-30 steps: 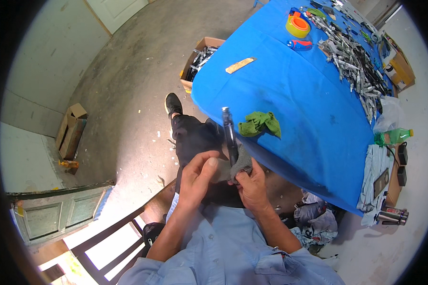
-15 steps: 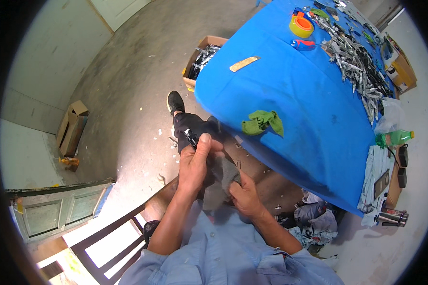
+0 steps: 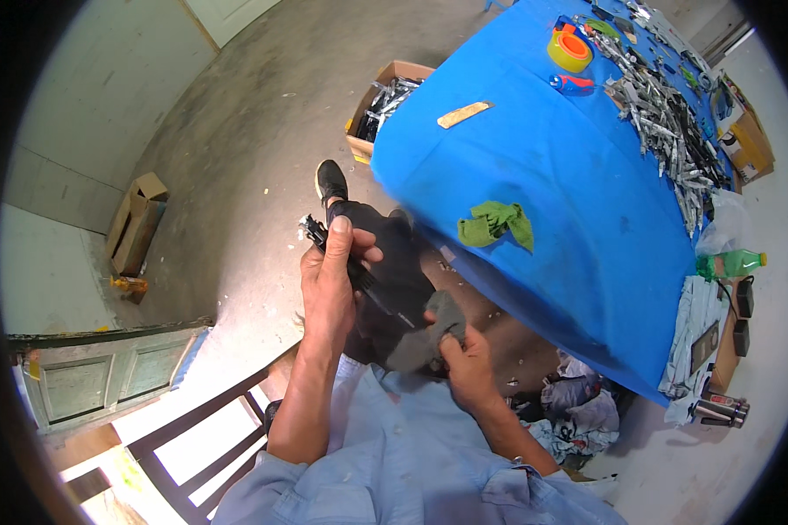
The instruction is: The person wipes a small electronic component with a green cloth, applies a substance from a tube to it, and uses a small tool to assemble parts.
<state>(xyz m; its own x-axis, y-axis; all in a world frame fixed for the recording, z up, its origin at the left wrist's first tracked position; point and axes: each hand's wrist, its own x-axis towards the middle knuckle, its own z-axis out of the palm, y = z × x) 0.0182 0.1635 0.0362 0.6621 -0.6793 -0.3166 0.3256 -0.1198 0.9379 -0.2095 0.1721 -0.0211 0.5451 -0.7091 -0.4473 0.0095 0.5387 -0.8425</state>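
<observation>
Hands now lower, off to left of blue table (image 3: 587, 219). Left hand (image 3: 331, 280) wraps fingers tight round dark tool (image 3: 359, 271), holding it steady. Right hand (image 3: 466, 363) pinches grey rag (image 3: 429, 337) against tool's end to rub it.

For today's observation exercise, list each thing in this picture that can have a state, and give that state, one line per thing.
left hand: closed around a dark tool
dark tool: held off the table, tilted
right hand: pinching a grey rag
grey rag: crumpled, pressed to the tool's lower end
green cloth: bunched up on the blue table
cardboard box: open, holding metal parts
tape roll: lying flat
</observation>
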